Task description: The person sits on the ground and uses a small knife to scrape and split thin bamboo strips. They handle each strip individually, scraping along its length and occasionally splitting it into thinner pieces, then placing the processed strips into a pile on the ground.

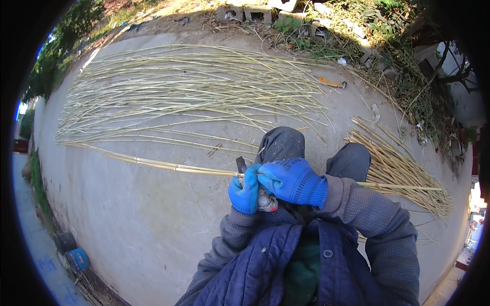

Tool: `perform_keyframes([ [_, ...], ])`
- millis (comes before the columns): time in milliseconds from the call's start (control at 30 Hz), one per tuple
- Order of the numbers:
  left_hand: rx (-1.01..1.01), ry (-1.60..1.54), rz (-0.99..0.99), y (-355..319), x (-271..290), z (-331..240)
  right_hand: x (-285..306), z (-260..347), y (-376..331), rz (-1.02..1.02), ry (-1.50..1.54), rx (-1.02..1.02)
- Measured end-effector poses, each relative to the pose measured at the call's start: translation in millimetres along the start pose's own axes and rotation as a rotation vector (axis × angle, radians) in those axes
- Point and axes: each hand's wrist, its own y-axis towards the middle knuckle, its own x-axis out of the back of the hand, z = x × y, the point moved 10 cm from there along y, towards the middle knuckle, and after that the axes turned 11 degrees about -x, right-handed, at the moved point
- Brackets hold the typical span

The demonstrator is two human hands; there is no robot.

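Both my hands wear blue gloves and meet above my lap. A long thin cane (204, 171) runs through them; its left part looks split into strips that reach across the ground, and its right part sticks out past my right sleeve as a whole stalk. My right hand (295, 181) is closed round the cane. Beside it, my left hand (244, 191) is closed too, with the cane at its fingers. A dark flat blade (241, 164) rises just above the left hand. Below, between the hands, shows a cloth-wrapped piece (267, 202), maybe its handle; the join is hidden.
Many split cane strips (189, 84) lie spread across the concrete ground (153, 219) ahead. A heap of whole canes (403, 171) lies at my right. An orange-handled tool (332, 82) rests near the far strips. Blocks (258, 15) and dry plants line the far edge; buckets (78, 259) stand lower left.
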Motion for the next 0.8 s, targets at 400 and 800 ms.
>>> perform_keyframes([
  [400,0.143,-0.118,-0.034,12,31,16,27,-17,-14,0.052,-0.009,-0.091],
  [800,0.220,-0.139,0.193,19,-41,-9,29,-12,-2,0.088,0.301,-0.161],
])
